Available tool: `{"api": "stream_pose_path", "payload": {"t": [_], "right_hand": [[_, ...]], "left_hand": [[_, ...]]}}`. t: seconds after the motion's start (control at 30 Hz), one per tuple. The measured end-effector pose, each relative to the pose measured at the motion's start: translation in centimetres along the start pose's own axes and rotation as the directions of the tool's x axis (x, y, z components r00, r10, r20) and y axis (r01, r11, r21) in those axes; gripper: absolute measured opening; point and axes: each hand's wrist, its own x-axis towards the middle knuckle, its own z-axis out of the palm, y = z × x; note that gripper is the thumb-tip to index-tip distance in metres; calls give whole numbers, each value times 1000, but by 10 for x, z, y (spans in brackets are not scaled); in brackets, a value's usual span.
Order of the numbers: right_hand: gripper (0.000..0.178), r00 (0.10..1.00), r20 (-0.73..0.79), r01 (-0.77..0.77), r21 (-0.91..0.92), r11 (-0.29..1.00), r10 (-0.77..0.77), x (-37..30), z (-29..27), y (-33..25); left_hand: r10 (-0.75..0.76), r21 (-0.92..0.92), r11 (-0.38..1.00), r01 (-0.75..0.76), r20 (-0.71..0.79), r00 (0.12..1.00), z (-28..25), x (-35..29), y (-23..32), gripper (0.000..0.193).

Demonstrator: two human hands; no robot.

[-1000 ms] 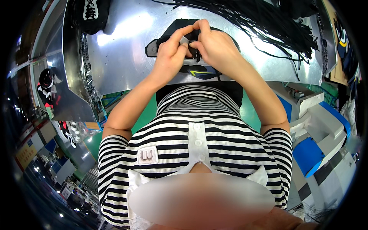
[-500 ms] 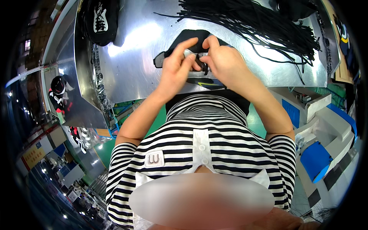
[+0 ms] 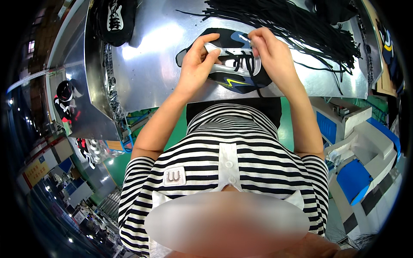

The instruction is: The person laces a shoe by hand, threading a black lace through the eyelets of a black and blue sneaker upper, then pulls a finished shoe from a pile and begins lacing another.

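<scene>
A flat shoe upper, black and dark blue with a yellow zigzag and grey-white trim, lies on the metal table in front of me. A black shoelace crosses its lacing opening, and a loose end hangs over the near side. My left hand pinches a white-edged part at the upper's left end, probably the tongue, between thumb and forefinger. At the right end of the lacing, my right hand has its fingers curled in at the upper's far edge. Whatever lies between those fingertips is hidden.
A thick bundle of black laces spreads across the table's far right. More black shoe uppers are stacked at the far left. The metal table has its front edge close to my body. A grey machine with blue panels stands at the right.
My right hand has moved right, away from my left hand, and uncovered the lacing. The upper now lies more spread out, with its yellow zigzag side showing. My left hand keeps its pinch.
</scene>
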Motion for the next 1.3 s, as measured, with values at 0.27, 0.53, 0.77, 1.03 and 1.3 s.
{"api": "stream_pose_path", "payload": {"t": [0.27,0.53,0.77,1.03,1.3], "right_hand": [[26,989,-125,93,84,992,-82,3,42,24],[27,990,-111,90,53,994,-84,5,44,29],[24,992,-115,37,-31,999,-41,6,44,25],[23,992,-124,47,132,990,-30,8,40,27],[22,991,-133,61,456,888,1,23,30,30]], "left_hand": [[32,350,936,-44,41,999,-1,6,6,57],[167,437,881,-180,68,984,5,11,6,58],[-144,-14,988,155,301,943,-12,14,28,51],[-51,44,998,42,224,973,-29,5,25,48],[423,796,398,-456,282,861,7,-27,41,37]]}}
